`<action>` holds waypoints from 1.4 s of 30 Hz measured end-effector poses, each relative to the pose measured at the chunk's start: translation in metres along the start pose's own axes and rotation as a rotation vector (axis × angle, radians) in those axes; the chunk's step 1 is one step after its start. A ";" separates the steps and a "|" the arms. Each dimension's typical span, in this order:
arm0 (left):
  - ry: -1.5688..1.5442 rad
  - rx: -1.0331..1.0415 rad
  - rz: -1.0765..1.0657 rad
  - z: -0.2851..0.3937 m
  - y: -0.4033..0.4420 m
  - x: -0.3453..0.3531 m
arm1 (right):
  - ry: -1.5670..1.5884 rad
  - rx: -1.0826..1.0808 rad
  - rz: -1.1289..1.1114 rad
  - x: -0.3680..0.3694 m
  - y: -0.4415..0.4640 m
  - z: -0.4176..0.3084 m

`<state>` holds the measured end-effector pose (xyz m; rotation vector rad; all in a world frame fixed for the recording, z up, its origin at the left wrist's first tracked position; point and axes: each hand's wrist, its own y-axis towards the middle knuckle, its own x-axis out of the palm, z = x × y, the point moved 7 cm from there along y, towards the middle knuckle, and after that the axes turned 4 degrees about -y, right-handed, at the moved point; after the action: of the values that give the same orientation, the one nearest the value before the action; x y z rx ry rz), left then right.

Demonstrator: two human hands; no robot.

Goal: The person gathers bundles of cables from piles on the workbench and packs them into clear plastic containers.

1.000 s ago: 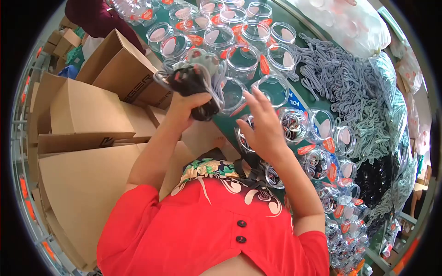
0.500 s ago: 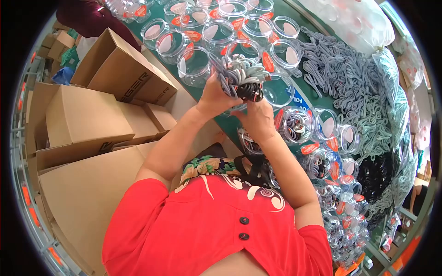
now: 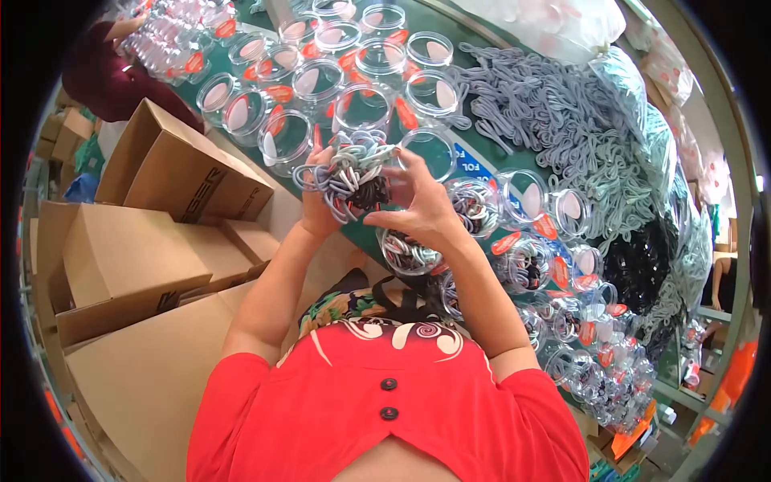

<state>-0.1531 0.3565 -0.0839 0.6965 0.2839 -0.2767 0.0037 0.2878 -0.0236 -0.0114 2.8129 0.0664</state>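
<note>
My left hand is wrapped round a bunch of looped elastic cords in grey, pale green, white and black. The bunch is raised over the near edge of the table, and part of it hides my left fingers. On its right side is my right hand, open, thumb and fingers spread in a C shape; whether its fingertips touch the cords I cannot tell. Just beyond the right hand an open clear jar stands on the table. Below that hand sits a jar filled with cords.
Several clear jars with red labels stand at the back. Piles of grey cords and pale green cords lie along the right. Filled jars line the table's near right. Cardboard boxes are at left; another person's dark red sleeve is beyond.
My right hand has come away from beneath the bunch and opened beside it. The cords have spread and turned in my left hand. The whole view has shifted slightly.
</note>
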 end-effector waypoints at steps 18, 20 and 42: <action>0.094 -0.078 -0.166 0.037 0.019 -0.025 | -0.649 -0.449 0.002 0.045 0.029 -0.032; 0.189 0.019 -0.165 0.042 0.016 -0.013 | -0.616 -0.426 -0.032 0.047 0.031 -0.025; 0.480 0.071 -0.393 0.059 0.007 0.001 | -0.576 -0.004 -0.061 -0.066 0.028 -0.016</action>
<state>-0.1403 0.3224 -0.0370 0.7701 0.8771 -0.4947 0.0610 0.3147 0.0139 -0.0677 2.2346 0.0512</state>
